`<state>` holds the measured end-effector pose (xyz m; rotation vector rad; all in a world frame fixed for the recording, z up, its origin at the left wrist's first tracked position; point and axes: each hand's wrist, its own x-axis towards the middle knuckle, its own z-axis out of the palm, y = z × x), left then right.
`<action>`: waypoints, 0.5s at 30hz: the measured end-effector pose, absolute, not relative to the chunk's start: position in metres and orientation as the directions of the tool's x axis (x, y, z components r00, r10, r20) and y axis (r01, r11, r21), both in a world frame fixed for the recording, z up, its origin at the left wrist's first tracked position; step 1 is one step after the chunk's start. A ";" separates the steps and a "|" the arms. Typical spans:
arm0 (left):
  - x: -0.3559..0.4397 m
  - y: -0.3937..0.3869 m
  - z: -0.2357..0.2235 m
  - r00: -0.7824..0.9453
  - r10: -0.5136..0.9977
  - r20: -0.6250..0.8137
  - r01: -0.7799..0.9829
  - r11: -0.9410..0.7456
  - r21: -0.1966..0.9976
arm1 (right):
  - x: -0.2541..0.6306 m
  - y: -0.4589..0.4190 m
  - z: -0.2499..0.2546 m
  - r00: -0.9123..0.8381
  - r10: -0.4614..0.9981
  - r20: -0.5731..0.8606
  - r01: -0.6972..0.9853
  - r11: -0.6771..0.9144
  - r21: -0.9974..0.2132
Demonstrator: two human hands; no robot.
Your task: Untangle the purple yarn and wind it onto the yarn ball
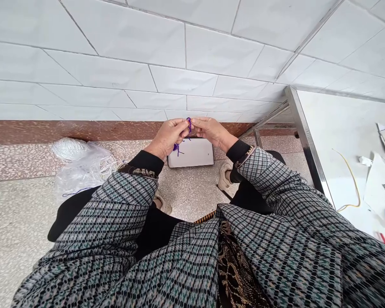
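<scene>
Out in front of my knees, above the speckled terrazzo floor [22, 239], my left hand [166, 137] and right hand [211, 131] meet, and the fingers [183, 127] of both are pressed together, pinching a short length of purple yarn [189, 125]. A small loop of it stands up between my fingertips, and a loose end [177, 149] hangs below my left hand, above a flat white panel [192, 153] lying on the floor. My fingers cover the middle of the yarn, so I cannot tell how the strands cross inside my grip.

The yarn is thin and there is little of it to hold, so any slackening of my pinch could let it slide free and drop to the panel or floor. Uneven pulling between my hands could tighten the loop or twist the strands. The hanging end could also catch on my wide patterned sleeve [134, 201]. Off to my left, a clear plastic bag [83, 171] of white cord lies on the floor, and a stray strand could snag there. A steel-edged tabletop [333, 128] stands well off to my right.
</scene>
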<state>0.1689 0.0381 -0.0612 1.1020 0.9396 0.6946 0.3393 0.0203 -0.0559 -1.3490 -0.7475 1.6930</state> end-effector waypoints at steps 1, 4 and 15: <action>0.169 0.038 -0.062 0.449 0.849 -0.279 -0.008 0.316 0.949 | 0.339 0.021 -0.056 -0.070 0.881 -0.468 -0.246 -0.470 -0.848; 0.170 0.037 -0.063 0.443 0.850 -0.283 0.005 0.313 0.950 | 0.339 0.023 -0.055 -0.042 0.891 -0.452 -0.235 -0.449 -0.862; 0.173 0.036 -0.067 0.315 0.935 -0.165 0.171 0.115 0.979 | 0.337 0.023 -0.055 0.035 0.869 -0.493 -0.182 -0.480 -0.858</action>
